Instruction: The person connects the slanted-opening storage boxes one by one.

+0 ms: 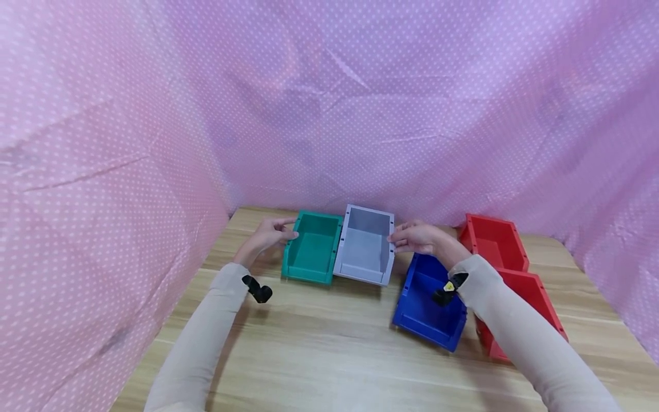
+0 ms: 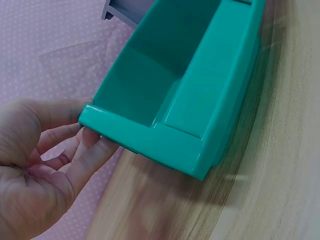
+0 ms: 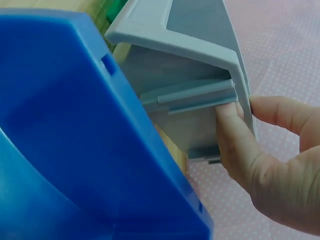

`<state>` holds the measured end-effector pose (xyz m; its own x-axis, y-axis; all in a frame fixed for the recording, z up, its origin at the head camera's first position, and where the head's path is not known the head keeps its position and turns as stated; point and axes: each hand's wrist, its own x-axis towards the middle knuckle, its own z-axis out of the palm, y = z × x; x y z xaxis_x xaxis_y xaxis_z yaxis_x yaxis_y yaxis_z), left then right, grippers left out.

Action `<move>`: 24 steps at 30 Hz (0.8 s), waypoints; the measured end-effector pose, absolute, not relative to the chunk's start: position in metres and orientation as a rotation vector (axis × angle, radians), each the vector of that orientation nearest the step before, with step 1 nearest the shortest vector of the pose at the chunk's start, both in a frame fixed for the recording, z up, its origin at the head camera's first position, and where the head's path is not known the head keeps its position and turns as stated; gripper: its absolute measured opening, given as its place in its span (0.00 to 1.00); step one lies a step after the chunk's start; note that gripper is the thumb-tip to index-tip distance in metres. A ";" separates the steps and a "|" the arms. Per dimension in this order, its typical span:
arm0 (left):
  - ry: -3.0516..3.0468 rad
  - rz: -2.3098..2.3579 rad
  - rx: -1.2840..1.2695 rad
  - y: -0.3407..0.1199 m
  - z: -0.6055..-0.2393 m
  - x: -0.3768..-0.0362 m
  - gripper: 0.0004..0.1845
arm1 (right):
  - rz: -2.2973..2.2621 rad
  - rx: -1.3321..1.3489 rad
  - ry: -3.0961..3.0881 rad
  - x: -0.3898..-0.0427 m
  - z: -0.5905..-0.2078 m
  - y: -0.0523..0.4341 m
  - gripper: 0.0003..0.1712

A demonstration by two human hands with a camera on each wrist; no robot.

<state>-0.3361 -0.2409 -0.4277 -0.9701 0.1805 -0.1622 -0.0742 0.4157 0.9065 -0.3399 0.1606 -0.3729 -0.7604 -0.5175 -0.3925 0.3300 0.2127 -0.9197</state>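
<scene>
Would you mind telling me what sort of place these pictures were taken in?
Probably a staged recording booth rather than a real workshop: pink dotted cloth curtains off a wooden table, which bears only plastic bins, among them a green bin and a grey bin.

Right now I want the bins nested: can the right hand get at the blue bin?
Probably yes: the right hand holds the grey bin, the blue bin lies open just beneath that wrist.

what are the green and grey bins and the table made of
Green bin: likely moulded plastic, smooth with a soft sheen and rounded rim. Grey bin: the same kind of plastic, matte, with moulded ribs. Table: wood or a wood-look laminate, going by its grain lines.
</scene>
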 end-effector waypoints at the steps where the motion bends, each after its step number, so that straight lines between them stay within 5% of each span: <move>1: 2.438 1.580 0.096 -0.241 -0.428 -0.335 0.31 | -1.621 -0.174 1.827 -0.340 -0.373 0.161 0.15; 16: 2.411 1.595 0.076 -0.237 -0.429 -0.332 0.31 | -1.584 -0.172 1.864 -0.350 -0.368 0.162 0.15; 21: 2.429 1.590 0.089 -0.236 -0.428 -0.332 0.31 | -1.527 -0.176 1.969 -0.351 -0.363 0.161 0.02; 24: 2.440 1.572 0.104 -0.237 -0.427 -0.331 0.32 | -1.408 -0.178 2.109 -0.351 -0.359 0.159 0.15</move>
